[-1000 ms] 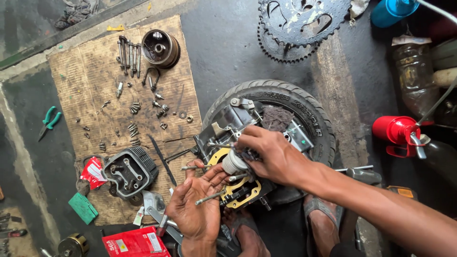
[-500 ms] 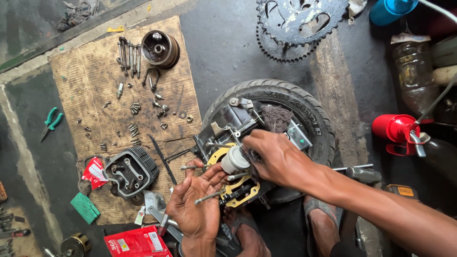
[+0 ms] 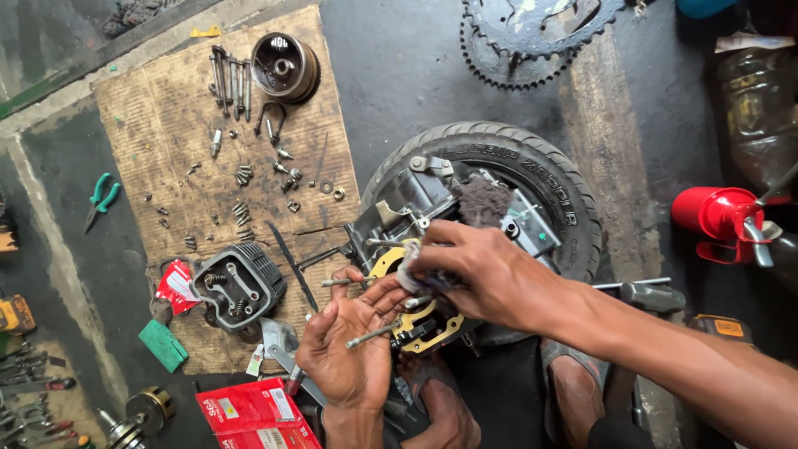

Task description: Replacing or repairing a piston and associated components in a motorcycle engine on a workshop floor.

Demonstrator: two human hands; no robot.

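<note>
The right hand point(image 3: 490, 278) is clenched on a small grey rag point(image 3: 413, 270), pressed against the dark metal engine block point(image 3: 432, 249) lying on a black rubber tyre point(image 3: 532, 166); just below, the left hand point(image 3: 349, 341) lies released, palm up, fingertips touching the block's long steel studs point(image 3: 374, 333)

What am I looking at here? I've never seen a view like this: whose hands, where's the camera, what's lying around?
The camera sits on the person's head, looking down at the floor. Both bare hands work on an engine block resting in a tyre. The right hand presses a grey cloth onto it; the left hand, palm up, touches the metal studs. On the cardboard lie bolts and springs and a finned engine part. A red can stands right.
</note>
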